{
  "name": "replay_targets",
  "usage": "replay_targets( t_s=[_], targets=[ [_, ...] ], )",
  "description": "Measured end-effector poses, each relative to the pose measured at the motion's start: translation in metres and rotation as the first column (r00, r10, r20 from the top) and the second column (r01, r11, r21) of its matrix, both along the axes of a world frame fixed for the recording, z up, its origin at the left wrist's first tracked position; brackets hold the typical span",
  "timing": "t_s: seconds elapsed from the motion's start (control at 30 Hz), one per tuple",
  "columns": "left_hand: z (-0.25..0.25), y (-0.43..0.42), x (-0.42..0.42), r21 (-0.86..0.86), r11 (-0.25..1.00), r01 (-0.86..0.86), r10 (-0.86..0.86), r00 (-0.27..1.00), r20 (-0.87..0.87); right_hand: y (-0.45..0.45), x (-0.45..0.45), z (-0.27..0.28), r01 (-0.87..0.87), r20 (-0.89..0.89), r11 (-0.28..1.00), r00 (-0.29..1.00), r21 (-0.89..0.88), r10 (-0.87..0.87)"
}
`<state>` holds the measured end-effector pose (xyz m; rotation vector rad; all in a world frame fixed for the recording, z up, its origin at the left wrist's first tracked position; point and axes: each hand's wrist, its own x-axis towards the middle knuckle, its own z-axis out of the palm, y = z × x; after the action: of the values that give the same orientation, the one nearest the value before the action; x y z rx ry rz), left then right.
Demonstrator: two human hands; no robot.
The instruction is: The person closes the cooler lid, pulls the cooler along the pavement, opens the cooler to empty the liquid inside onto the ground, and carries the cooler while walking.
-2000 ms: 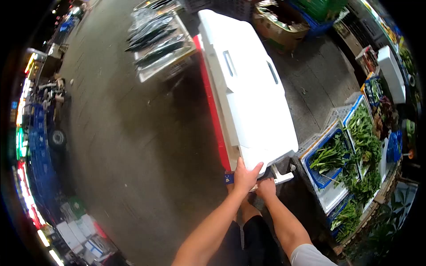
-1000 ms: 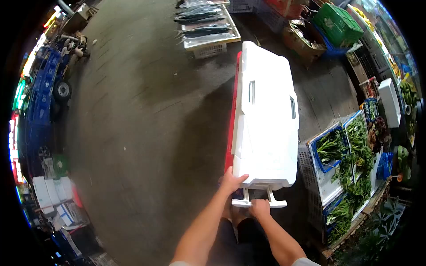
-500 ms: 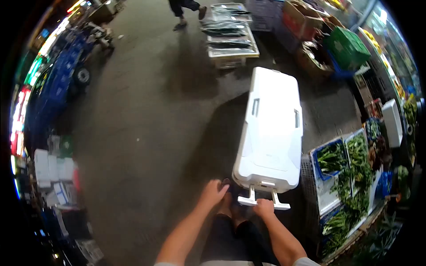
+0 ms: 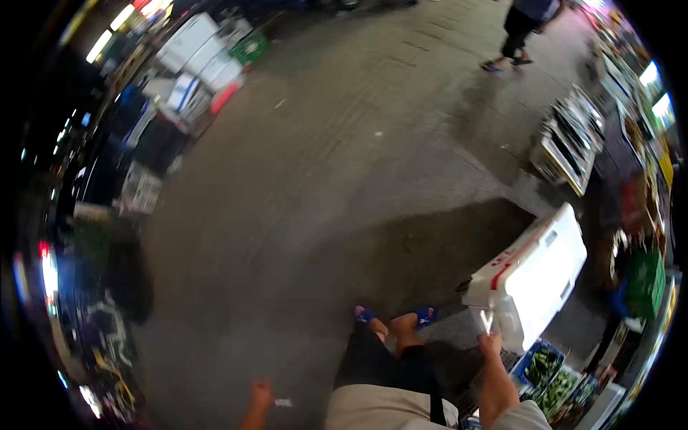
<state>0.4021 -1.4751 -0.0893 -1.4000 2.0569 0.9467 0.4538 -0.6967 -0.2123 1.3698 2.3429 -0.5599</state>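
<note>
Head view: set above and left of the white cooler (image 4: 541, 276), fairly near, facing forward and steeply down at ground (image 4: 287, 193) beside it.

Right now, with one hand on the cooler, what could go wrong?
The cooler might clip the greens close beside it. Only the right hand grips the handle, with the left hand well away, so it could twist. The sandalled feet are near enough that it may catch them.

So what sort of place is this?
Probably a street market: leafy greens in a blue basket, what look like fish laid out, and a person on foot in the open lane.
</note>
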Motion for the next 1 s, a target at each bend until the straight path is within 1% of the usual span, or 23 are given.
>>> replay_targets(
  t_s=[0.03,0.07,0.13,0.2,0.3,0.33,0.37,0.43,0.47,0.5,0.53,0.57,0.6,0.63,0.67,0.7,0.73,0.77,0.83,0.87,0.9,0.97,1.0],
  targets=[
    [0.003,-0.007,0.034,-0.004,0.997,0.075,-0.073,0.982,0.174,-0.007,-0.013,0.008,0.085,-0.008,0.996,0.996,-0.005,-0.085],
    [0.011,-0.008,0.066,0.018,0.987,0.16,-0.156,0.927,0.34,-0.016,-0.025,0.021,0.07,0.042,0.998,0.997,0.006,-0.07],
    [-0.036,-0.05,0.159,0.394,0.919,0.018,-0.207,0.872,0.443,-0.033,-0.049,0.043,0.004,0.077,1.0,0.997,0.014,-0.005],
    [-0.017,-0.026,0.209,0.483,0.875,0.006,-0.245,0.868,0.432,-0.06,-0.072,0.068,-0.028,-0.025,0.999,0.999,-0.023,0.027],
    [0.011,-0.019,0.239,0.545,0.837,-0.042,-0.214,0.892,0.397,-0.069,-0.064,0.032,-0.168,0.039,0.983,0.985,-0.071,0.171],
    [0.015,-0.024,0.244,0.552,0.833,-0.039,-0.202,0.907,0.37,-0.094,-0.072,0.042,-0.097,0.003,0.989,0.995,-0.113,0.098],
    [0.016,-0.035,0.241,0.53,0.848,-0.017,-0.176,0.933,0.312,-0.118,-0.087,0.042,-0.132,-0.021,0.984,0.991,-0.121,0.13],
    [0.026,-0.062,0.225,0.355,0.931,0.078,-0.133,0.982,0.133,-0.161,-0.087,0.043,0.144,0.095,0.917,0.989,-0.371,-0.117],
    [0.04,-0.075,0.208,0.222,0.967,0.128,-0.139,0.99,0.034,-0.172,-0.086,0.03,0.131,0.135,0.898,0.987,-0.419,-0.081],
    [0.052,-0.088,0.177,0.207,0.976,0.07,-0.09,0.992,0.087,-0.179,-0.098,0.018,0.117,0.172,0.875,0.984,-0.471,-0.038],
    [0.056,-0.113,0.165,0.193,0.981,0.014,-0.041,0.99,0.137,-0.22,-0.112,0.04,0.238,0.133,0.847,0.971,-0.476,-0.198],
    [0.038,-0.139,0.181,0.062,0.997,0.048,-0.049,0.998,0.025,-0.241,-0.121,0.042,0.214,0.156,0.85,0.975,-0.481,-0.157],
    [0.011,-0.174,0.193,-0.072,0.995,0.068,-0.074,0.994,-0.084,-0.26,-0.126,0.022,0.215,0.142,0.834,0.976,-0.508,-0.165],
    [0.017,-0.191,0.191,-0.075,0.996,0.039,-0.045,0.995,-0.087,-0.27,-0.132,0.003,0.22,0.131,0.815,0.975,-0.537,-0.177],
    [0.035,-0.212,0.184,-0.031,0.996,-0.086,0.078,0.975,-0.209,-0.285,-0.149,-0.001,0.201,0.136,0.819,0.979,-0.537,-0.151],
    [0.03,-0.247,0.172,0.036,0.981,-0.188,0.19,0.926,-0.327,-0.308,-0.172,-0.007,0.139,0.137,0.869,0.987,-0.475,-0.083],
    [0.041,-0.264,0.186,0.04,0.977,-0.209,0.211,0.926,-0.313,-0.325,-0.183,-0.01,0.07,0.156,0.909,0.988,-0.41,-0.005],
    [0.044,-0.276,0.222,0.031,0.989,-0.148,0.149,0.929,-0.338,-0.346,-0.201,-0.001,0.055,0.166,0.912,0.986,-0.406,0.015],
    [0.077,-0.288,0.242,0.144,0.877,-0.459,0.477,0.869,-0.133,-0.39,-0.229,0.014,0.186,-0.016,0.807,0.972,-0.56,-0.235],
    [0.105,-0.279,0.248,0.163,0.609,-0.776,0.767,0.629,0.129,-0.405,-0.237,0.018,0.185,-0.006,0.817,0.974,-0.546,-0.225],
    [0.107,-0.288,0.297,0.325,0.565,-0.758,0.732,0.643,0.226,-0.421,-0.257,0.014,0.212,0.021,0.826,0.972,-0.522,-0.236],
    [0.146,-0.269,0.333,0.225,0.56,-0.797,0.696,0.6,0.393,-0.45,-0.272,0.03,0.227,0.047,0.849,0.971,-0.477,-0.233],
    [0.165,-0.263,0.337,0.161,0.553,-0.817,0.687,0.557,0.466,-0.47,-0.278,0.041,0.229,0.004,0.83,0.965,-0.509,-0.264]
  ],
)
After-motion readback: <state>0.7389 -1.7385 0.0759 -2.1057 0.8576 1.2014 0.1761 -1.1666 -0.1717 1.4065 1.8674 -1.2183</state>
